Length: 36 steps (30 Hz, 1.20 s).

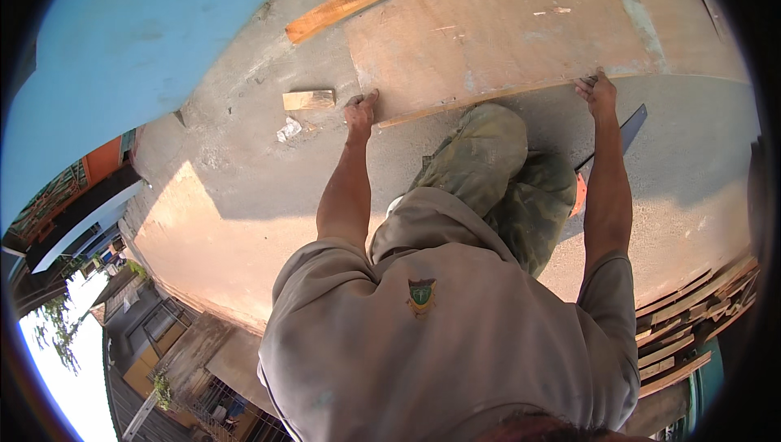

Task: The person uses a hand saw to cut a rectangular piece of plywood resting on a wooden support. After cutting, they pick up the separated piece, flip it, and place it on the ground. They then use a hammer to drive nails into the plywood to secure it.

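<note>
A large, worn sheet of plywood (496, 35) lies in front of me, with a thin pale strip of wood (455, 105) running along its near edge. My left hand (360, 112) is closed at the near left corner of the sheet, fingers curled; what lies under the fingertips is partly hidden. Further right, my right hand (598, 94) grips the sheet's near edge with bent fingers. Beside my right forearm a handsaw (633, 128) rests on the ground, its dark blade showing and its orange handle partly covered by the arm.
A short wood block (309, 100) and a crumpled white scrap (288, 129) lie on the concrete left of the sheet. A long orange-brown plank (358, 1) borders its far side. A blue wall (154, 43) rises at left. Several timber pieces (691, 320) are stacked at lower right.
</note>
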Each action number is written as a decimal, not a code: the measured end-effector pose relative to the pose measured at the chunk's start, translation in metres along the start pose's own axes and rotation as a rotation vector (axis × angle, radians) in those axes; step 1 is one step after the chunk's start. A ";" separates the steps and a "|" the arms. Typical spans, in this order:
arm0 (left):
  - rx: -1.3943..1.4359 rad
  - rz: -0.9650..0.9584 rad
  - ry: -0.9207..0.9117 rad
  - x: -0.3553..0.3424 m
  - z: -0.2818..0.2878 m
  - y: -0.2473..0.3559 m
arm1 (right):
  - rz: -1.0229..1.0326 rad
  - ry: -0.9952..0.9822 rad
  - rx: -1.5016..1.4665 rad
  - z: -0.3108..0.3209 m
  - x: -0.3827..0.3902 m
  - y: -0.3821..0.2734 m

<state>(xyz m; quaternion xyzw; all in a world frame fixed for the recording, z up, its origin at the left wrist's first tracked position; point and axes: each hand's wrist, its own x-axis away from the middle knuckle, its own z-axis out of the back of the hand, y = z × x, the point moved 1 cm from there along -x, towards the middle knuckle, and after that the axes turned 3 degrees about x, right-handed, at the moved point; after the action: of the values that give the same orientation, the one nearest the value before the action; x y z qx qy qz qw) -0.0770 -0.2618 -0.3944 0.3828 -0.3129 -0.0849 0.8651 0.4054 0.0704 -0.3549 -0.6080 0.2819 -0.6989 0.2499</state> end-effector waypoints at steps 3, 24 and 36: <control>0.092 0.062 -0.159 -0.015 0.005 0.020 | -0.004 0.000 0.000 0.000 -0.006 0.002; 0.067 0.218 -0.271 0.018 0.003 0.010 | 0.076 0.161 0.087 0.001 0.010 0.007; 0.123 0.209 -0.252 0.037 -0.006 0.031 | 0.259 0.306 0.070 -0.001 -0.029 0.042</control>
<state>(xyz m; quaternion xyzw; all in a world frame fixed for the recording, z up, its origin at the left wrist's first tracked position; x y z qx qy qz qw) -0.0468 -0.2511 -0.3579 0.3868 -0.4616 -0.0227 0.7980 0.4089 0.0604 -0.4049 -0.4444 0.3679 -0.7545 0.3129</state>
